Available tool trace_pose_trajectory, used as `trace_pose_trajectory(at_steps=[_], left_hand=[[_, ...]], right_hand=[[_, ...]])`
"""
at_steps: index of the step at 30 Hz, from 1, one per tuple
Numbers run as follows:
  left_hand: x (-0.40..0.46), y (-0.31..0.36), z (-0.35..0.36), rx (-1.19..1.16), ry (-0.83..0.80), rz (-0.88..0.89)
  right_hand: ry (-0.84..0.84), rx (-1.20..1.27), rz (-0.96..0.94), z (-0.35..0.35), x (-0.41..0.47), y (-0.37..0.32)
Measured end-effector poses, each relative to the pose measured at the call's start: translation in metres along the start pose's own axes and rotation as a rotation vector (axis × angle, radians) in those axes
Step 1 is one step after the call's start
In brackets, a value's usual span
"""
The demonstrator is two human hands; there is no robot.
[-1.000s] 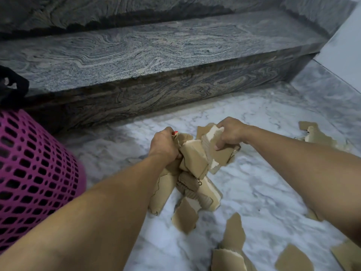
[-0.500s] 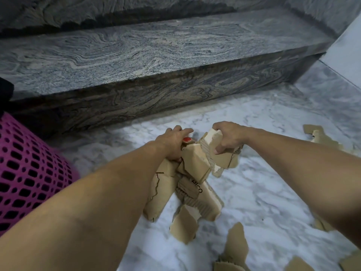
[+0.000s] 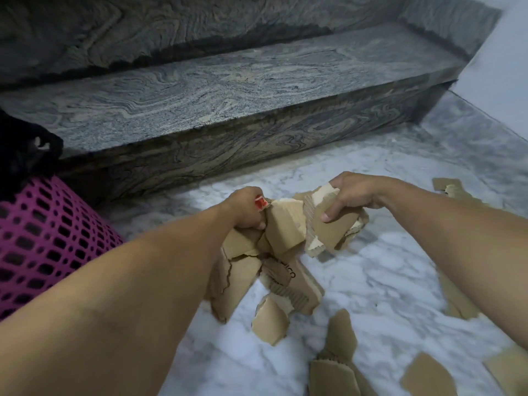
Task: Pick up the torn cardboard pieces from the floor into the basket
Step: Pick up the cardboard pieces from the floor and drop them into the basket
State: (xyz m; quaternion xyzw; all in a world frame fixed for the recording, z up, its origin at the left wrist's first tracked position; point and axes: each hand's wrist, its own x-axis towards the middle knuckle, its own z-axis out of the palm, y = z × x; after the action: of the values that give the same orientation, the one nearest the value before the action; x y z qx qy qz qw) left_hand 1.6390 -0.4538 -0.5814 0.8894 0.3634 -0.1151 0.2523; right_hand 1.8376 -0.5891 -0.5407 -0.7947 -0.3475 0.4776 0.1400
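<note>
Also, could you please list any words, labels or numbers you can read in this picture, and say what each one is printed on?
"ICO": dark letters, partly cut off by the tear, on a torn cardboard piece hanging from the bundle in the left hand.
Red printed scrap at the left hand: white marks, too small to read.
No other text is readable, including on the pieces held by the right hand.

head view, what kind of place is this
Probably indoors in a home, at the foot of a staircase: a dark granite step rises from a white marble floor, with a white wall at right and a pink basket beside the step.
</note>
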Motion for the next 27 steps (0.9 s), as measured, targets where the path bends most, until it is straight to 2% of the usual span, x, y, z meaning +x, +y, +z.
trace_pose_trajectory(at_steps=[7, 15, 19, 27], left_hand=[[-0.067, 0.024, -0.087, -0.154, 0.065, -0.064], [-0.189, -0.004, -0.207, -0.327, 0.213, -0.224], [-0.256, -0.041, -0.250, -0.330, 0.332, -0.297], [-0.366, -0.150, -0.274, -0.414, 0.516, -0.505]], right_hand=[[0.060, 0.237, -0.083, -0.023, -0.078, -0.038], [0.136, 0.189, -0.214, -0.013, -0.188, -0.148], [0.233, 0.067, -0.318, 0.020, -0.229, -0.216], [0.129, 0.176, -0.324, 0.133, -0.240, -0.352]])
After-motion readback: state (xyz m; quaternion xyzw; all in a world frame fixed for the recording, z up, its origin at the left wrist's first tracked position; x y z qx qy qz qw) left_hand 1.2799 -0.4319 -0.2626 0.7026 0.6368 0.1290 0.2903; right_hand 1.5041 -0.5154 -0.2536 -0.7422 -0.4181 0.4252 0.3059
